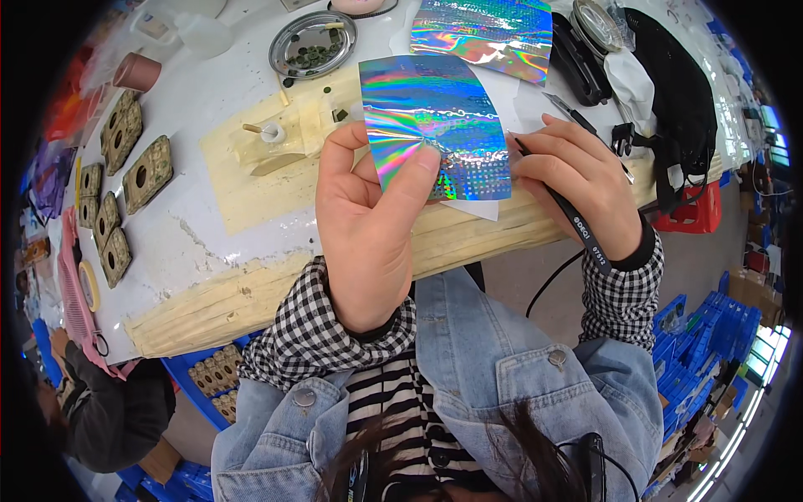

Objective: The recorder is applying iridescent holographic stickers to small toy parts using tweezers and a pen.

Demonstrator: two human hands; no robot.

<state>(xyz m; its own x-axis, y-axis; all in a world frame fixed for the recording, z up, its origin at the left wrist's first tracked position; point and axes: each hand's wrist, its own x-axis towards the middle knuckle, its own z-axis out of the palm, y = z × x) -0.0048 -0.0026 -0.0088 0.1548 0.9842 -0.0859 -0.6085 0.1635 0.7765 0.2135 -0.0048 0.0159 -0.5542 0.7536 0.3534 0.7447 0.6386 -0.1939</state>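
The left hand (368, 217) holds a holographic sticker sheet (443, 100) up over the front edge of the white surface (213, 251); its grip pinches the sheet's lower left part, thumb flat on the shiny face and fingers behind. The right hand (585, 184) is at the sheet's right edge, its grip closed on slim black tweezers (570, 213), whose handle slants back toward the wrist and whose tip is beside that edge. Whether the tip touches the sheet cannot be told. Beyond lies a second holographic sheet (481, 33), with a round metal dish (275, 52) of small dark green pieces (311, 57) to its left. Camouflage-patterned blocks (159, 159) with round holes lie at the surface's left side.
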